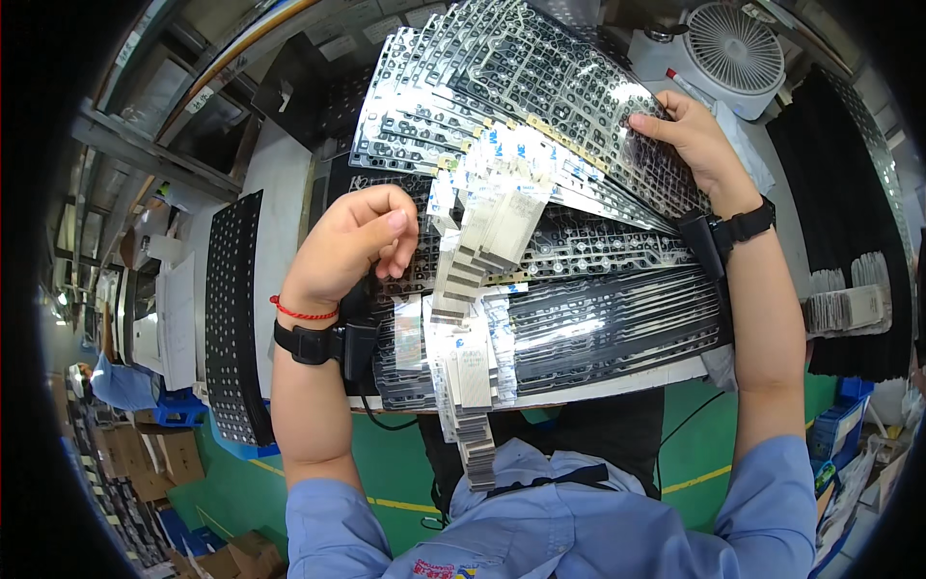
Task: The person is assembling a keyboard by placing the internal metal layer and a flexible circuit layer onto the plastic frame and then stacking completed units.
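Note:
A fanned stack of clear keyboard membrane sheets [569,87], printed with dark dots and traces, spreads over the far part of the table. My right hand [699,140] grips its right edge, thumb on top and the other fingers mostly hidden. Pale flexible ribbon tails [497,217] with white-and-blue adhesive tabs hang from the sheets toward me. Left of these tails, my left hand [357,241] is loosely curled, its thumb against the fingers and nothing visible in it. Below the fan lies a second stack of membrane sheets [617,323], whose own tails [468,372] droop over the table's near edge.
A white round fan [735,48] stands at the far right. Black perforated strips [236,318] lie at the left, and a dark stack with pale tails [849,309] is at the right. Metal shelving [145,145] rises on the left; cardboard boxes [174,454] sit below on the green floor.

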Motion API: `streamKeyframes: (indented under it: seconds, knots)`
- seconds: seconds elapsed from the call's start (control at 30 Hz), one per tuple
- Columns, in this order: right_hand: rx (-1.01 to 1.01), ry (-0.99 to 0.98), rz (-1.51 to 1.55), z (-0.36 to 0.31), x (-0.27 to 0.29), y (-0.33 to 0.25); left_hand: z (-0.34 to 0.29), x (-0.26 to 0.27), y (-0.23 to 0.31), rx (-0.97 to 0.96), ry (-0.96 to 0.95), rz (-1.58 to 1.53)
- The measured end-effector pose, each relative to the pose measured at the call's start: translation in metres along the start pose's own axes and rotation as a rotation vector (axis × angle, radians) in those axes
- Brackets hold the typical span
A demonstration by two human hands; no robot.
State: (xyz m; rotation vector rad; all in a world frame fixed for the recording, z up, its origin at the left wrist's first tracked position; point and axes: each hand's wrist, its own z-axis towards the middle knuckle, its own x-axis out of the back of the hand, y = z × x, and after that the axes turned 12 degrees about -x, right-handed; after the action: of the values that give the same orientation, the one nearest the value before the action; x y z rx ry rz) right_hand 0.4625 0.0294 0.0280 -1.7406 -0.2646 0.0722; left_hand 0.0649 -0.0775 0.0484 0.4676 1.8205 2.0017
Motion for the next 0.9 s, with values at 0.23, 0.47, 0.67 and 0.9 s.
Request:
streamKeyframes:
  seconds: [0.23,0.47,0.67,0.9]
  knots:
    - [0.02,0.0,0.004,-0.001,-0.001,-0.001,-0.004,0.003,0.005,0.132,-0.155,-0.143]
    - [0.002,0.008,0.018,0.005,0.007,0.006,-0.001,-0.008,0.008,0.175,-0.012,0.133]
    - [0.001,0.0,0.031,0.006,0.01,0.007,0.0,-0.014,0.017,0.296,-0.085,0.298]
    - [0.026,0.025,0.001,0.006,0.007,0.006,-0.001,-0.009,0.013,0.248,-0.16,0.239]
